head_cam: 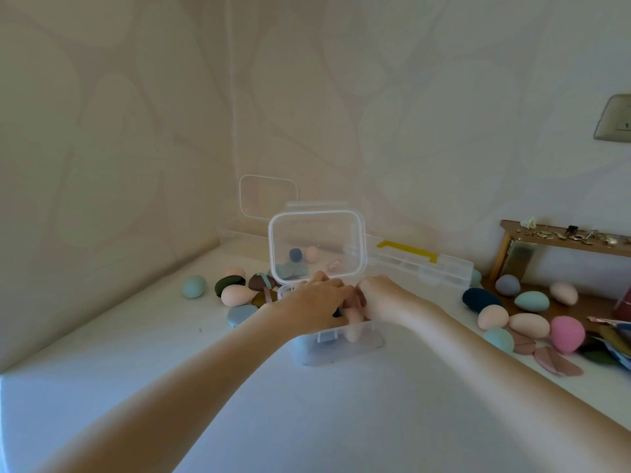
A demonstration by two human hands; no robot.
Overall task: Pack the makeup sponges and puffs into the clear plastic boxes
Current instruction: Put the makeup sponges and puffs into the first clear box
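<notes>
A small clear plastic box (pixel 336 346) is seen on the white desk (pixel 307 421) at centre, its hinged lid (pixel 316 245) raised upright behind it and a front latch (pixel 327 336) facing the camera. Both hands are placed over the open box: the left hand (pixel 316 302) is laid palm-down across its top, the right hand (pixel 380 297) is brought in beside it, fingers turned down into the box. A peach sponge (pixel 351 327) is seen inside against the front wall, just under the hands, with a blue-grey shape beside it in the box. Whether either grip is closed on the sponge cannot be told; the fingertips are hidden inside the box. Left of the box, a loose group is scattered on the desk: a teal sponge (pixel 194 286), a peach egg sponge (pixel 238 295), a dark green puff (pixel 229 284), a brown puff (pixel 261 281) and a blue-grey puff (pixel 240 315). Right of the box, more pieces lie spread: a navy sponge (pixel 482 299), a pink sponge (pixel 566 334), a light teal sponge (pixel 531 301), peach sponges and flat mauve puffs (pixel 557 361). Behind the box, a long clear organiser with a yellow handle (pixel 408 250) is set near the wall, and another clear lid (pixel 268 196) is stood up behind. A wooden shelf (pixel 560 235) with small items is seen at far right.
</notes>
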